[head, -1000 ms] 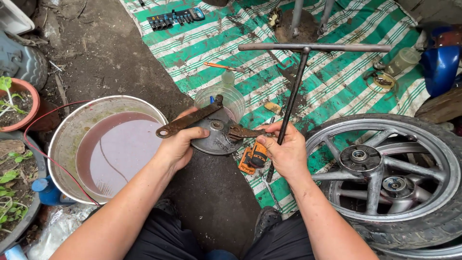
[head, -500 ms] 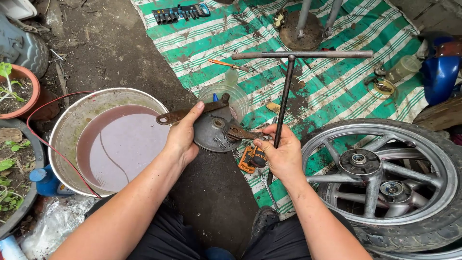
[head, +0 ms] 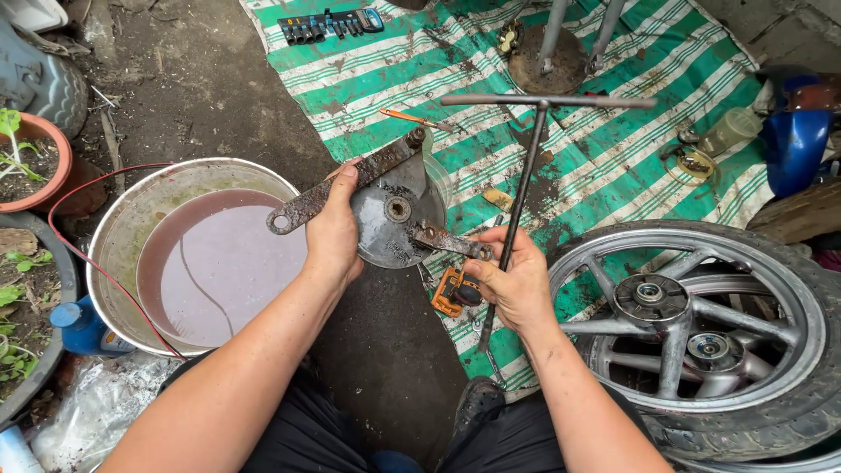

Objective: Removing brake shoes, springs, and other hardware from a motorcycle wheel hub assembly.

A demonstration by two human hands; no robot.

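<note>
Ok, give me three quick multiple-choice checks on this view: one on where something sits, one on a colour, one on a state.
1. Where is the metal basin relative to the brake plate?
A. To its left
B. To its right, on the wheel
C. Behind it, on the tarp

2. What colour are the stripes of the tarp?
A. Red and black
B. Green and white
C. Plain blue

3. What is the right hand doing?
A. Resting flat on the wheel
B. Hanging free
C. Gripping the T-handle wrench shaft

Answers: 1 A, the basin of reddish liquid lies left of the plate that the left hand holds. 2 B, green and white bands run across it. 3 C, the fingers wrap the shaft, close to the plate's small lever.
</note>
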